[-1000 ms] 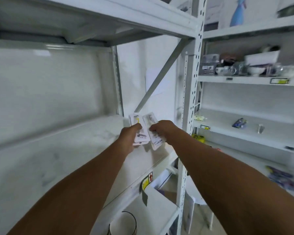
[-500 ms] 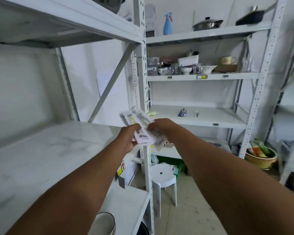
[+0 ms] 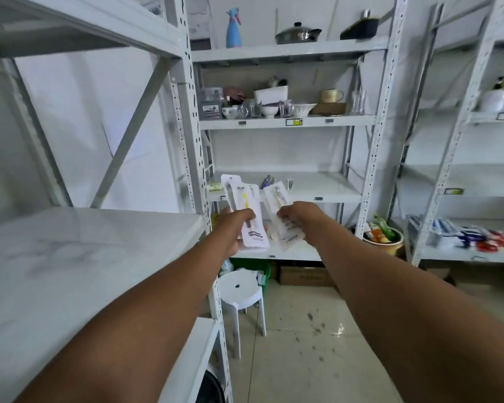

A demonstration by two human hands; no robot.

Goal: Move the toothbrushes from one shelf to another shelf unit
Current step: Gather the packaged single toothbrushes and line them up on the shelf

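Observation:
My left hand (image 3: 235,228) grips white toothbrush packs (image 3: 245,205), two of them fanned out, the front one showing a yellow brush. My right hand (image 3: 298,215) holds another clear toothbrush pack (image 3: 277,200) by its lower half. Both hands are stretched out in front of me, past the right edge of the bare white shelf (image 3: 70,257) on my left. Ahead stands a second shelf unit, its middle shelf (image 3: 326,187) level with the packs and carrying a few small items at its left.
A perforated upright post (image 3: 194,135) of the left unit stands just left of my hands. A white plastic stool (image 3: 240,292) sits on the tiled floor below. Bowls and cups fill the upper shelf (image 3: 285,122). A third unit at right holds tubes (image 3: 472,235).
My view has swung right from the bare left shelf toward the second shelf unit. Both hands carried the packs off that shelf and have spread slightly apart.

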